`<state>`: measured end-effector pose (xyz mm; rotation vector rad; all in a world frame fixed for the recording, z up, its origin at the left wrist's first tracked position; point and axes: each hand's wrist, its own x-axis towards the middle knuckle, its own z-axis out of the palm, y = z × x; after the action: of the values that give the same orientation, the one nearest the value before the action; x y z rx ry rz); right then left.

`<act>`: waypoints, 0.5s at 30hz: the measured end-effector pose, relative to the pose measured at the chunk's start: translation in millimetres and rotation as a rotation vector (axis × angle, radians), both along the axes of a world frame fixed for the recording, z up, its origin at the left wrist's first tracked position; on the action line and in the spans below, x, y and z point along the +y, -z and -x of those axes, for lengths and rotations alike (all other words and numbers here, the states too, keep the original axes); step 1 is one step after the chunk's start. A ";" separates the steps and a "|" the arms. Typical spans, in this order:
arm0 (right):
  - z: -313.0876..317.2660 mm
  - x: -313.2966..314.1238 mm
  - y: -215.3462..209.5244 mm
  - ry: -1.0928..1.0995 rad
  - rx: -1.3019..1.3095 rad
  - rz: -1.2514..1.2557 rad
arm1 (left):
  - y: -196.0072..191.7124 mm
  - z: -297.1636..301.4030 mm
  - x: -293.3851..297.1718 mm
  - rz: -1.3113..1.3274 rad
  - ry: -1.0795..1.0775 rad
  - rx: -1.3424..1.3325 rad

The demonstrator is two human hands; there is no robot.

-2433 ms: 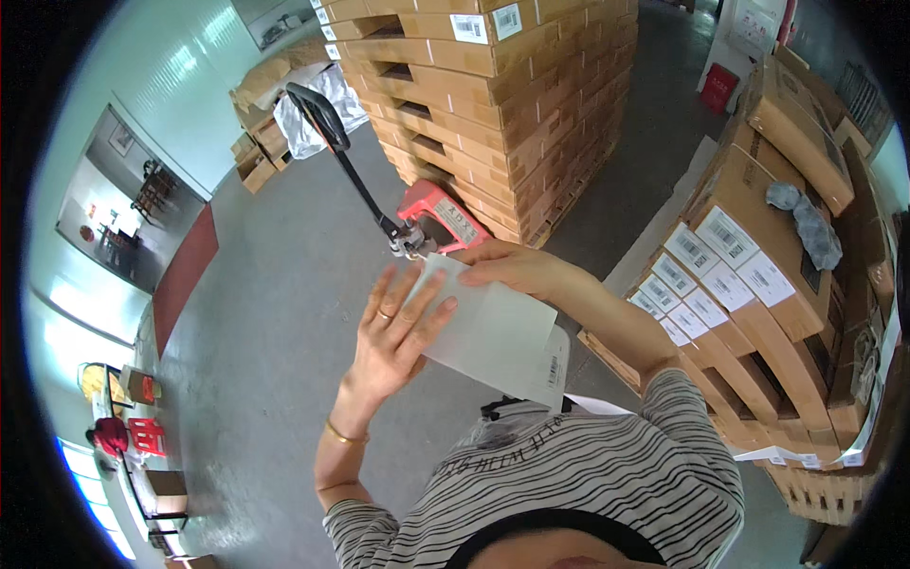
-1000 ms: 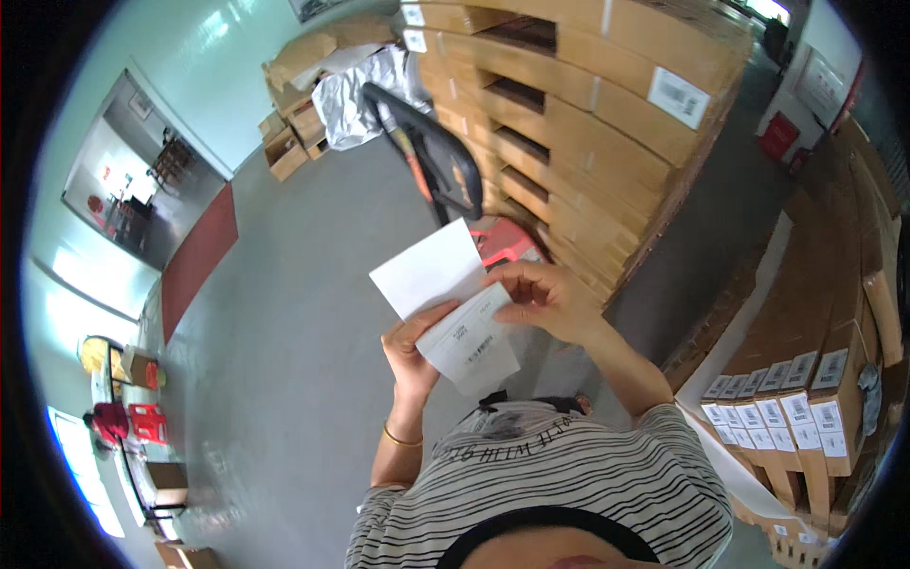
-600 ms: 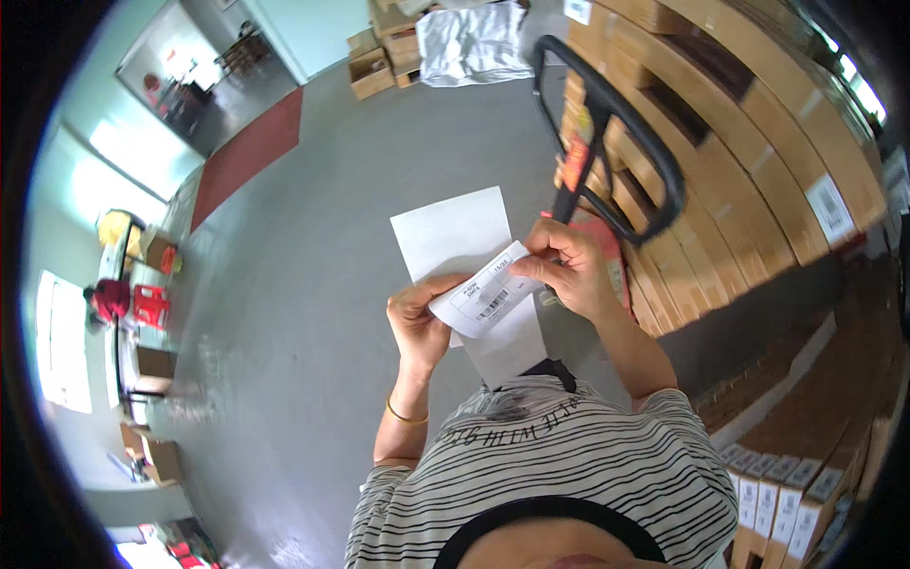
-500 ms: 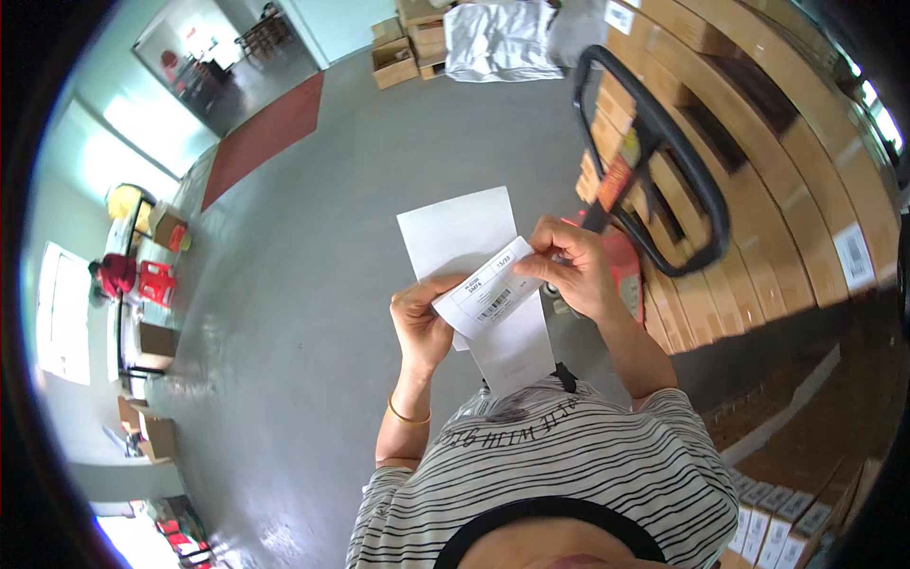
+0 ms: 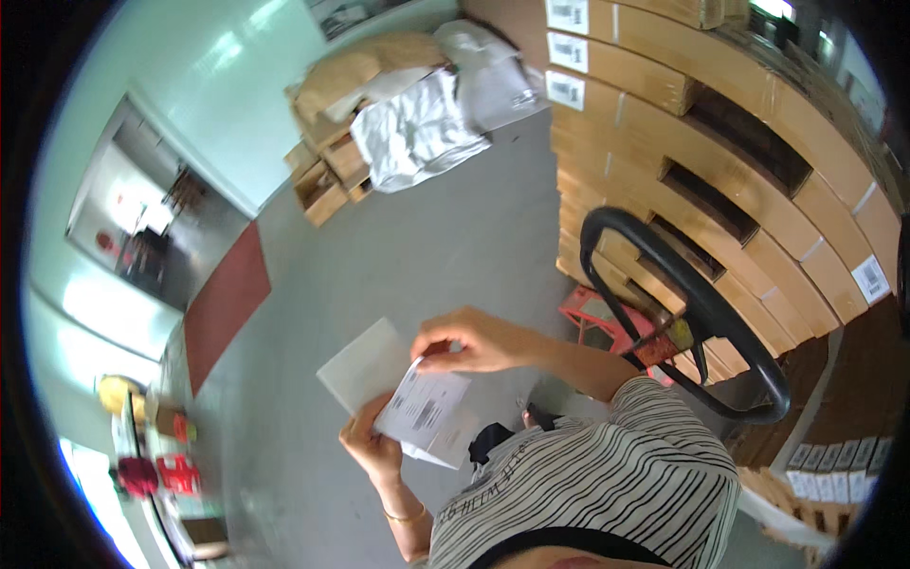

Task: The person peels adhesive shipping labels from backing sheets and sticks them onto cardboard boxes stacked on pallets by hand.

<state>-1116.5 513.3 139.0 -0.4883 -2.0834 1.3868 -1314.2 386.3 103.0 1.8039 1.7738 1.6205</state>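
A white barcode label sheet (image 5: 424, 406) is in front of my body, pinched at its lower left side by my left hand (image 5: 371, 442). My right hand (image 5: 466, 341) closes its fingertips on the sheet's upper edge. Beyond the label spreads a larger blank white sheet (image 5: 365, 362), joined to or held together with it; which one I cannot tell. More pale paper hangs below the label toward my striped shirt (image 5: 588, 465). The undersides of the sheets are hidden.
A pallet jack's black loop handle (image 5: 684, 313) stands close on my right, over its red base (image 5: 607, 318). Behind it rises a wall of stacked cartons (image 5: 654, 123). Silver sheeting (image 5: 417, 133) lies over boxes ahead; a red mat (image 5: 227, 299) is at the left.
My view has swung to the right and up. The paper and both hands now appear lower and further left; my right hand has shifted to the label's upper edge.
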 end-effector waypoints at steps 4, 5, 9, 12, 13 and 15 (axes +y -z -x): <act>35.5 70.9 -3.6 0.151 0.165 -0.443 | 16.8 38.6 85.4 0.060 -0.045 -0.065; 40.0 89.0 -9.5 0.204 0.312 -0.604 | 23.5 50.7 113.4 0.003 -0.027 -0.012; 33.2 172.3 -42.3 0.313 0.692 -0.615 | 33.0 88.8 223.7 -0.068 0.036 -0.160; 24.3 225.5 -63.2 0.354 0.900 -0.294 | 29.6 111.7 306.3 -0.045 0.138 -0.114; 14.5 241.3 -70.9 0.383 0.899 -0.326 | 21.8 111.7 335.6 -0.112 0.214 -0.052; -13.5 265.4 -80.9 0.714 0.651 -0.456 | 4.4 96.9 385.0 -0.151 0.354 -0.033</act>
<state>-1103.0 778.7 219.9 -0.4410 -1.4043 0.5231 -1411.1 771.3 98.6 2.0026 1.2551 1.6598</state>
